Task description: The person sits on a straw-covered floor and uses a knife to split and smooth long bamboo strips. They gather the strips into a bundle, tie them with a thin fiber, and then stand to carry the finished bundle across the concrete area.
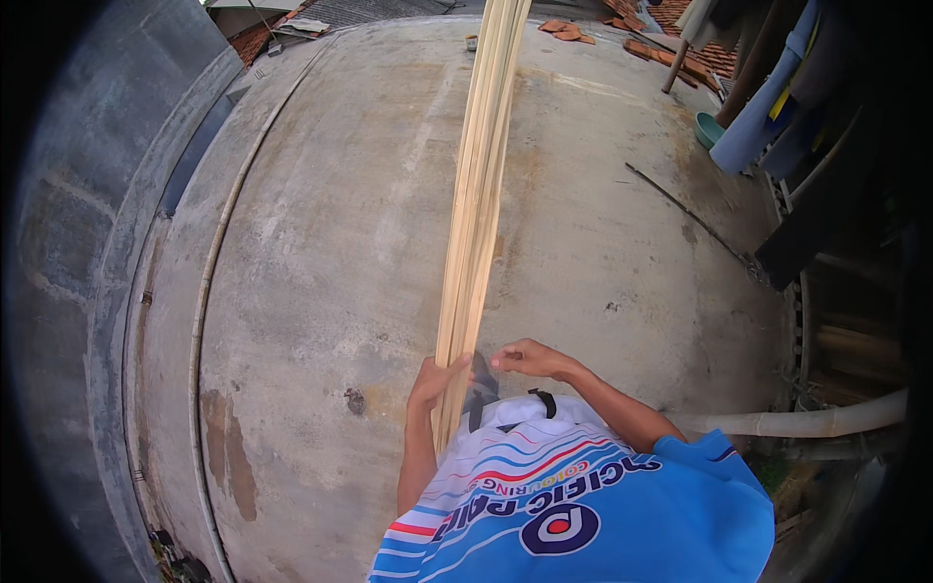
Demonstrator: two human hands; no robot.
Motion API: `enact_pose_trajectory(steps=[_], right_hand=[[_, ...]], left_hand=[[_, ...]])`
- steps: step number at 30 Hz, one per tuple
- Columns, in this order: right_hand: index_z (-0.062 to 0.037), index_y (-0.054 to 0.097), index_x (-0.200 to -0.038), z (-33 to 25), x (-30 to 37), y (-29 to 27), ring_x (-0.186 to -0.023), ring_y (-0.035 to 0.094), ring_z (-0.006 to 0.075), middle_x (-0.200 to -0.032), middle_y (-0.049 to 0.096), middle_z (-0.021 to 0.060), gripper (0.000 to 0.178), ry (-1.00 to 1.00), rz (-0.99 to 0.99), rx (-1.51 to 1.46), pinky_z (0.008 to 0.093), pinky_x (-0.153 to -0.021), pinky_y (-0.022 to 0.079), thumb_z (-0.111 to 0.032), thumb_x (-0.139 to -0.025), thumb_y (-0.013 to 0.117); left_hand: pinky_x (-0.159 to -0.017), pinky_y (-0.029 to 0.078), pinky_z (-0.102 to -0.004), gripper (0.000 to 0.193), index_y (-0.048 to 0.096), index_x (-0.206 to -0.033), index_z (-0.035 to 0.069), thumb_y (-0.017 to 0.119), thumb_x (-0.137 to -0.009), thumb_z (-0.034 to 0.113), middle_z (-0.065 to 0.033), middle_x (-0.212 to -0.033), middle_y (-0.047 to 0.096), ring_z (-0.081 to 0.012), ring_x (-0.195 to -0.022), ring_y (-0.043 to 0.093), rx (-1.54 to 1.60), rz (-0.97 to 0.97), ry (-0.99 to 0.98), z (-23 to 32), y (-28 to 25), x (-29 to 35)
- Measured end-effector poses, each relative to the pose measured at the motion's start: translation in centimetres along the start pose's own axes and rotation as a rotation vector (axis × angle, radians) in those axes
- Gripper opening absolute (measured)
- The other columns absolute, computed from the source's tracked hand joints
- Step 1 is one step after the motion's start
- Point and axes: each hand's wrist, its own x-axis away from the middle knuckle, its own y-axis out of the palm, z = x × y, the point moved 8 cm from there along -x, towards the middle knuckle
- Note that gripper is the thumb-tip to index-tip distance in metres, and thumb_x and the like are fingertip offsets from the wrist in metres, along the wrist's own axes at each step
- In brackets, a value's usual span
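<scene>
While the left hand clasps long, pale, bundled wooden strips, the right hand curls half-open nearby.

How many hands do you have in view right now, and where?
2: the left hand grips the lower part of the bundle of wooden strips; the right hand is just right of the bundle. No other hand shows.
</scene>
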Motion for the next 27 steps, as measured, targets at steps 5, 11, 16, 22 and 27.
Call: enact_pose_trajectory(steps=[5, 11, 16, 22, 27], right_hand=[[-0.0016, 0.071, -0.117, -13.2, 1.9, -11.8, -0.097, 0.069, 0.0183, -0.102, 0.073, 0.0108, 0.031, -0.180, 0.736, 0.119, 0.0339, -0.087, 0.054, -0.025, -0.098, 0.067], [-0.0064, 0.070, -0.119, -21.7, -4.6, -10.9, -0.105, 0.064, 0.0225, -0.117, 0.063, 0.0110, 0.027, -0.426, 0.713, 0.319, 0.0364, -0.089, 0.054, -0.019, -0.094, 0.070], [-0.0101, 0.069, -0.121, -22.1, -9.8, -9.6, -0.105, 0.058, 0.0236, -0.115, 0.053, 0.0091, 0.030, -0.386, 0.698, 0.536, 0.0384, -0.085, 0.052, -0.019, -0.092, 0.073], [-0.0059, 0.070, -0.111, -22.1, -10.9, -8.7, -0.094, 0.054, 0.0266, -0.103, 0.049, 0.0104, 0.026, -0.495, 0.844, 0.558, 0.0398, -0.081, 0.048, -0.015, -0.087, 0.077], [-0.0039, 0.068, -0.100, -20.6, -11.9, -8.7, -0.093, 0.054, 0.0291, -0.101, 0.048, 0.0119, 0.017, -0.483, 0.866, 0.546, 0.0416, -0.078, 0.047, -0.013, -0.087, 0.076]], left_hand=[[-0.062, 0.058, -0.0320, 0.040, 0.070, -0.106, -0.004, 0.079, -0.089, 0.031, -0.0131, -0.083, 0.073, -0.0195, -0.069, 0.071, 0.045, 0.016, -0.040, -0.7, -4.2, -1.1], [-0.060, 0.057, -0.0315, 0.040, 0.071, -0.107, -0.004, 0.081, -0.087, 0.029, -0.0132, -0.083, 0.073, -0.0189, -0.069, 0.071, 0.159, 0.080, -0.050, 0.4, -7.2, -1.6], [-0.061, 0.058, -0.0302, 0.041, 0.071, -0.108, -0.005, 0.082, -0.086, 0.028, -0.0137, -0.083, 0.073, -0.0194, -0.070, 0.072, 0.147, 0.090, -0.039, 0.1, -7.4, -1.6], [-0.062, 0.058, -0.0313, 0.041, 0.071, -0.108, -0.005, 0.082, -0.086, 0.028, -0.0139, -0.084, 0.073, -0.0190, -0.070, 0.071, 0.154, 0.127, -0.050, -0.6, -7.6, -1.3], [-0.062, 0.058, -0.0310, 0.042, 0.070, -0.110, -0.006, 0.082, -0.086, 0.027, -0.0146, -0.085, 0.073, -0.0196, -0.071, 0.072, 0.127, 0.186, -0.043, -0.5, -7.2, -1.0]])
